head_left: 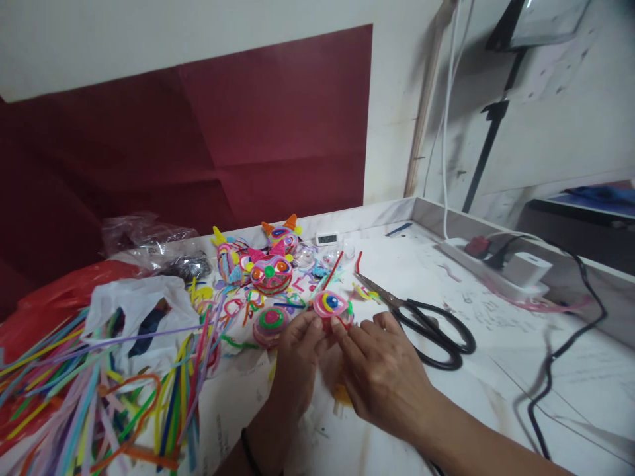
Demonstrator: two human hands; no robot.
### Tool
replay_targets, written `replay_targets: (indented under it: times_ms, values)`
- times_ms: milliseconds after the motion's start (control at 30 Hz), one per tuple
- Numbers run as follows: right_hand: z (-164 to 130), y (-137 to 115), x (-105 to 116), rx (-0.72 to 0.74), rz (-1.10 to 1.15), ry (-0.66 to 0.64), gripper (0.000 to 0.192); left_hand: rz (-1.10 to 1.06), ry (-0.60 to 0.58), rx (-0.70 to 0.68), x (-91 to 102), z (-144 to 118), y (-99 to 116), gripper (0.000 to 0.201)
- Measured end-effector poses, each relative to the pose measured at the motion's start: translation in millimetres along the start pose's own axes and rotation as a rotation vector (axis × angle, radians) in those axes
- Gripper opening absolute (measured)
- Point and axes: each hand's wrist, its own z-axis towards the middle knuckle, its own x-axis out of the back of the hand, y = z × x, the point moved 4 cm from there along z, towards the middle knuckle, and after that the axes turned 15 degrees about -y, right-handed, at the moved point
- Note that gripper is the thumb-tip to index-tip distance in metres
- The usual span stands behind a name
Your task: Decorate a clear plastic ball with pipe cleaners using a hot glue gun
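Very little here can be read. A small white digital clock [327,238] stands on the counter [496,370] near the back wall, and its display shows dark digits, but they are too small and blurred to make out. The counter's white top carries faint scribbled marks near the black-handled scissors [421,324], none forming legible letters or numbers. The white charger block [528,268] on the power strip shows no readable brand. The plastic bags at the left bear no lettering I can discern
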Motion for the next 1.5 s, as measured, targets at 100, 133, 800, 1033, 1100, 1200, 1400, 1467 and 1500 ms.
replay_targets:
  times_ms: [100,133,800,1033,1100,1200,1400,1467,1500]
  values:
    - [-0.5,0.1,0.2,-0.002,0.004,0.001,0.041,-0.011,0.004,-0.003,-0.6,-0.7,0.3,0.016]
    - [-0.8,0.1,0.4,-0.005,0.003,0.002,0.041,-0.016,0.005,-0.005,-0.7,-1.1,0.4,0.015]
    - [-2.4,1.3,0.7,-0.01,0.01,0.013,0.041,-0.018,-0.01,0.001,-0.4,0.5,-1.4,0.018]
    - [-2.2,0.6,1.1,-0.015,0.027,0.025,0.039,-0.015,-0.016,0.002,-0.5,0.3,-0.2,0.016]
    - [-1.6,0.7,1.4,-0.018,0.028,0.027,0.039,-0.012,-0.019,0.004,-0.5,0.4,0.0,0.016]
    - [-0.8,1.1,1.6,-0.019,0.032,0.023,0.038,-0.019,-0.014,0.014,0.1,0.7,-0.7,0.017]
    - [-0.1,0.6,2.4,-0.022,0.03,0.029,0.036,-0.03,0.001,0.006,2.3,1.3,-1.8,0.017]
    - [0.1,0.4,2.3,-0.025,0.024,0.027,0.038,-0.03,0.001,0.009,2.4,1.4,-1.7,0.017]
    - [0.2,0.2,2.2,-0.025,0.024,0.025,0.038,-0.028,-0.002,0.011,2.2,1.5,-1.5,0.017]
